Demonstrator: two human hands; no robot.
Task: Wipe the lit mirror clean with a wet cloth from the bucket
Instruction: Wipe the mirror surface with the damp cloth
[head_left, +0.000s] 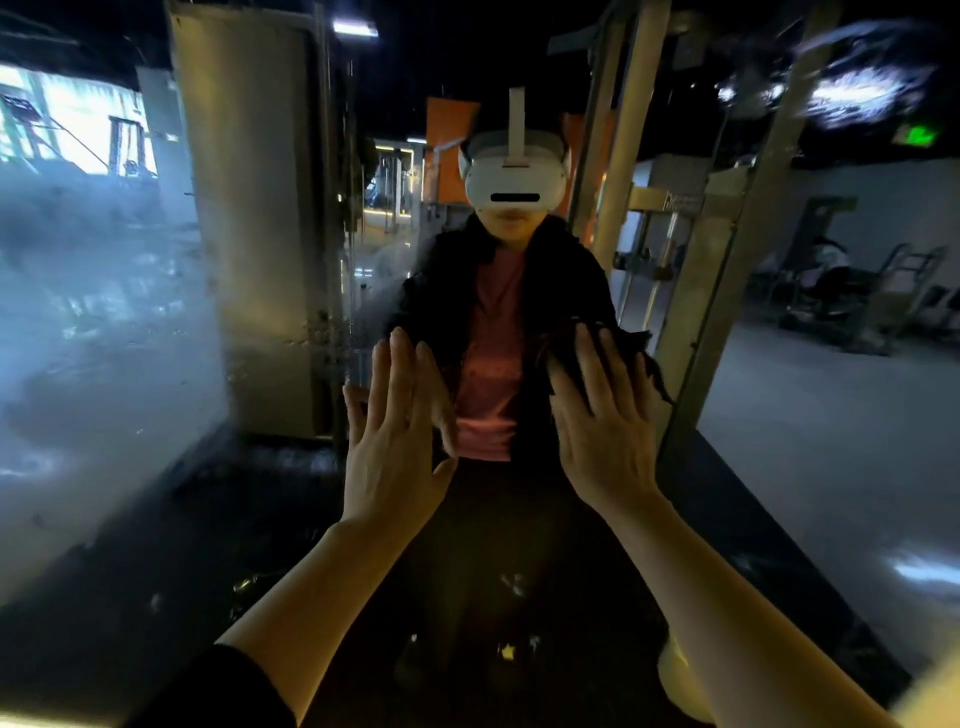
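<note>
Mirror (810, 415) glass fills the view ahead, reflecting the person in a white headset (514, 179). At about eleven o'clock from centre, the left hand (397, 447) lies flat on it, fingers straight, holding nothing. At about one o'clock, the right hand (605, 431) presses a dark cloth (631, 345) (frayed at its edges) against the glass with spread fingers.
</note>
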